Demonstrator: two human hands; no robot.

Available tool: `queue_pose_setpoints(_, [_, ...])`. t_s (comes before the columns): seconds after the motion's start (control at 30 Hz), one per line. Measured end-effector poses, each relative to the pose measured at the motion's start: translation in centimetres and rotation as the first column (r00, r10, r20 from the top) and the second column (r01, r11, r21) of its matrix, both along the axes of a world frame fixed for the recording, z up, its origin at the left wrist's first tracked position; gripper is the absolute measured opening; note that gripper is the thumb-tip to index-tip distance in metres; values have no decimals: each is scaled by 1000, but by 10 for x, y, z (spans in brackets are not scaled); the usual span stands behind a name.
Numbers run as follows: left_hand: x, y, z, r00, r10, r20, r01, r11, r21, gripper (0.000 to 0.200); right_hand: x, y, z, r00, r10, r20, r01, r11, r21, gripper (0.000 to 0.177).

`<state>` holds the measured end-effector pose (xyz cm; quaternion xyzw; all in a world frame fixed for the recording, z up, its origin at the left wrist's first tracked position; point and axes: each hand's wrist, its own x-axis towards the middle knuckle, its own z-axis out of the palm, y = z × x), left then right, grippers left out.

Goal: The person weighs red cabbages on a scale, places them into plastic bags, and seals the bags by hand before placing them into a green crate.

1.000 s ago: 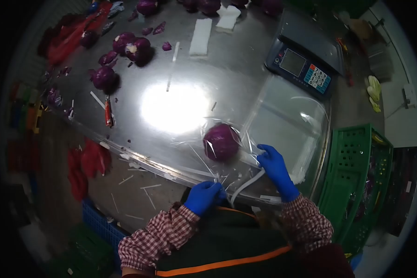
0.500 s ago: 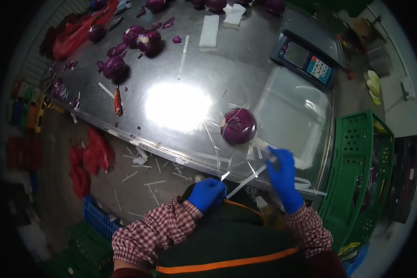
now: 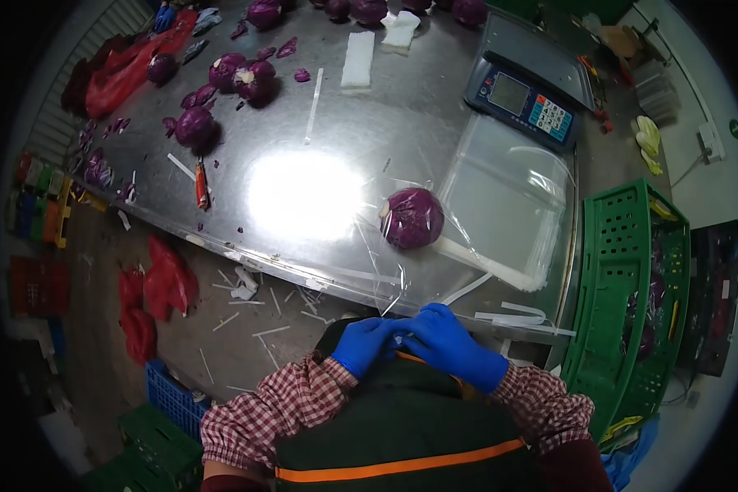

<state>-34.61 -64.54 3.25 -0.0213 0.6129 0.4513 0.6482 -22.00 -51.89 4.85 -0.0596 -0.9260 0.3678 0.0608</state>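
Note:
A red cabbage [image 3: 412, 218] sits in a clear plastic bag [image 3: 388, 279] on the metal table. The thin film stretches from it toward the near edge, where both of my blue-gloved hands meet. My left hand [image 3: 361, 344] is closed in a pinch on the gathered end of the bag. Against its fingertips, my right hand [image 3: 457, 348] is closed too, its fingers pressed together. What lies between the right fingers is hidden. A white strip [image 3: 467, 289] lies just beyond the right hand, near the table's edge.
Flat clear bags [image 3: 508, 197] are stacked beside a digital scale [image 3: 521, 98]. More red cabbages [image 3: 195, 127], a red-handled knife [image 3: 201, 187] and a red net [image 3: 131, 78] lie to the left. Green crates [image 3: 611, 287] stand on the right. White strips litter the floor.
My right hand has moved left and down from beside the white strip to join my left hand. The left hand stays nearly where it was. The whole view has shifted slightly.

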Motion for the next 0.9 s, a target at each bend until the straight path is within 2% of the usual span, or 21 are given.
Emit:
queue_pose_setpoints(0.07, [0,-1,3,997,63,33,-63,998,3,26,-5,0,-4,1000,20,-25,-20,1000,-17,32])
queue_pose_setpoints(0.13, [2,-4,2,997,76,32,-80,987,136,23,-8,-1,-6,999,48,2,-48,998,-45,30])
queue_pose_setpoints(0.23, [9,-5,-7,985,162,61,-165,985,52,23,-17,-1,-10,984,144,107,-142,990,-24,26])
queue_pose_setpoints(0.27, [12,-5,-5,985,161,65,-165,985,51,23,-15,-1,-5,983,144,111,-142,990,-25,26])
queue_pose_setpoints(0.33, [19,0,5,981,-8,-196,34,990,133,23,-6,9,16,934,147,326,-110,985,-131,23])
queue_pose_setpoints(0.37, [24,5,14,990,12,-142,1,996,89,25,4,13,23,929,149,339,-114,986,-123,23])
queue_pose_setpoints(0.43, [21,5,2,998,65,15,-66,991,113,26,31,15,33,975,11,220,-44,988,147,22])
queue_pose_setpoints(0.47, [24,3,1,997,73,34,-76,990,117,26,38,15,33,971,17,238,-54,987,150,22])
queue_pose_setpoints(0.63, [25,-1,-4,995,94,39,-97,992,79,26,39,17,42,993,-91,74,87,995,50,26])
queue_pose_setpoints(0.7, [23,-4,-2,998,61,24,-63,994,87,26,18,11,40,998,-45,31,45,999,0,28])
queue_pose_setpoints(0.77, [20,-3,1,999,48,-4,-47,993,109,26,0,8,27,984,154,93,-155,988,-2,25])
queue_pose_setpoints(0.83, [21,-4,1,992,125,-21,-122,986,112,26,-4,6,17,978,185,100,-186,982,-1,25])
queue_pose_setpoints(0.87, [21,-6,-1,991,129,-18,-127,986,107,26,-4,6,13,968,215,131,-224,973,57,31])
queue_pose_setpoints(0.9, [20,-8,-4,984,33,-176,-3,986,167,26,-4,5,11,957,241,164,-261,959,113,38])
